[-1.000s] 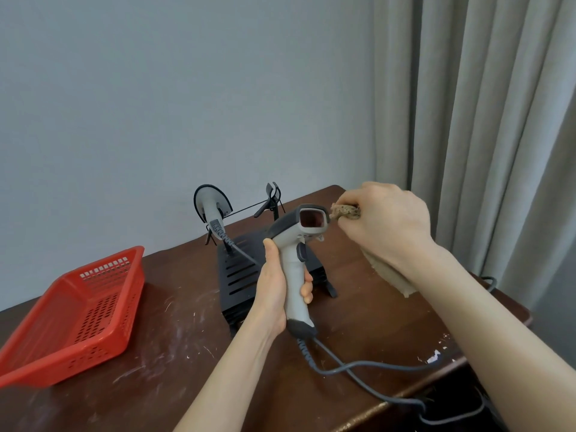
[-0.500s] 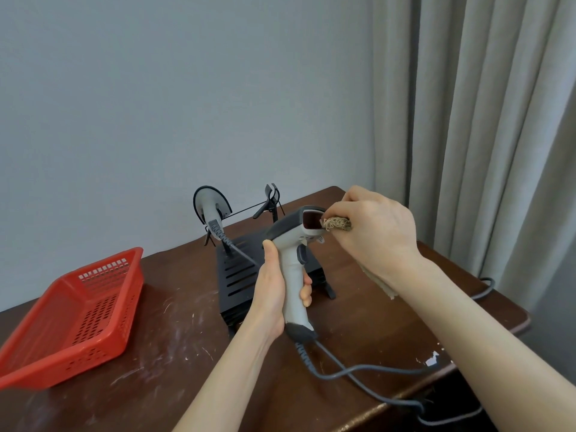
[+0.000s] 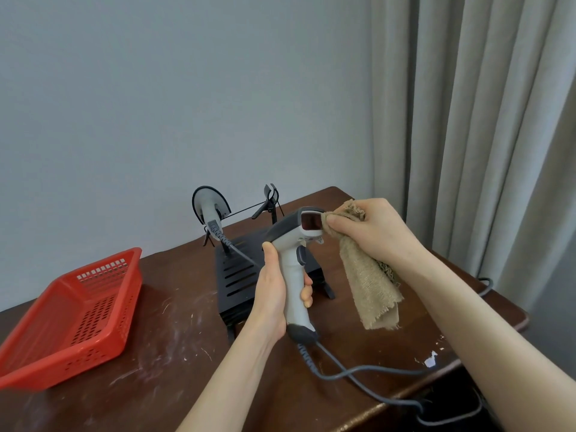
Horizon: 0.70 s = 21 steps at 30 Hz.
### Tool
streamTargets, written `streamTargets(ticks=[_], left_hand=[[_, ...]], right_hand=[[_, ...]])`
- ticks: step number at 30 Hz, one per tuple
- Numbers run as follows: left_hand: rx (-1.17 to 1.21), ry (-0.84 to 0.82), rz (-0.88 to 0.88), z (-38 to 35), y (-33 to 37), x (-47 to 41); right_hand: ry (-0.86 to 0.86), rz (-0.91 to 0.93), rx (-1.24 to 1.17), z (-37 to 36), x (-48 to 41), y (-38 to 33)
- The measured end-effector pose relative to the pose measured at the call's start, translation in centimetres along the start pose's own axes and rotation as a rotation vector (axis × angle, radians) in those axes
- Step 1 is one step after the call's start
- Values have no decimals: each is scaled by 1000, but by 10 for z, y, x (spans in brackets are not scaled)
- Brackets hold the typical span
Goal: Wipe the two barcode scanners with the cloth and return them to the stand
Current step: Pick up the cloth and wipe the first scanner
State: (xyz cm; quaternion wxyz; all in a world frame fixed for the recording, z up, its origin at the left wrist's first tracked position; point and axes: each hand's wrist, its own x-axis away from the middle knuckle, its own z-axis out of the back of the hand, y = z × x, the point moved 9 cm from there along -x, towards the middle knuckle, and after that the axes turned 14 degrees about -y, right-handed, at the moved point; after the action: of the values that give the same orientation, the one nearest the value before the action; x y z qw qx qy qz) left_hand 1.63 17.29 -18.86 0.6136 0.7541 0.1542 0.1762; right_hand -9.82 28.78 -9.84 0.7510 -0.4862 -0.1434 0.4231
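Two barcode scanners are seen from the head camera. One grey pistol-shaped barcode scanner with a dark head (image 3: 293, 269) is held upright above the dark wooden tabletop (image 3: 174, 363), its handle wrapped by the closed left hand (image 3: 274, 294). A tan terry cloth (image 3: 371, 285) is pinched in the closed right hand (image 3: 371, 232), a bunched corner being pressed against the rim of the reddish scan window while the rest hangs loose. The second grey scanner (image 3: 211, 210) is seen hanging on the black wire stand (image 3: 243, 269), whose other cradle is left free. A coiled grey cable (image 3: 352, 374) is trailed from the held scanner over the tabletop's front edge. A red perforated plastic basket (image 3: 74, 310) is set well apart at the left.

Wiping of the first scanner is judged to be in hand. Next, the body and handle would need wiping before it is returned to the free cradle.
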Motion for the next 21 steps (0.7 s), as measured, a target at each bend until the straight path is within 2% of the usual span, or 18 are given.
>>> streamTargets(ticks=[6, 13, 21], left_hand=[[-15, -12, -10, -1, 2, 1], [-88, -15, -67, -3, 9, 2], [-126, -12, -135, -4, 15, 4]], right_hand=[[-11, -67, -70, -1, -4, 5], [58, -102, -34, 4, -6, 6], [86, -116, 250, 9, -6, -2]])
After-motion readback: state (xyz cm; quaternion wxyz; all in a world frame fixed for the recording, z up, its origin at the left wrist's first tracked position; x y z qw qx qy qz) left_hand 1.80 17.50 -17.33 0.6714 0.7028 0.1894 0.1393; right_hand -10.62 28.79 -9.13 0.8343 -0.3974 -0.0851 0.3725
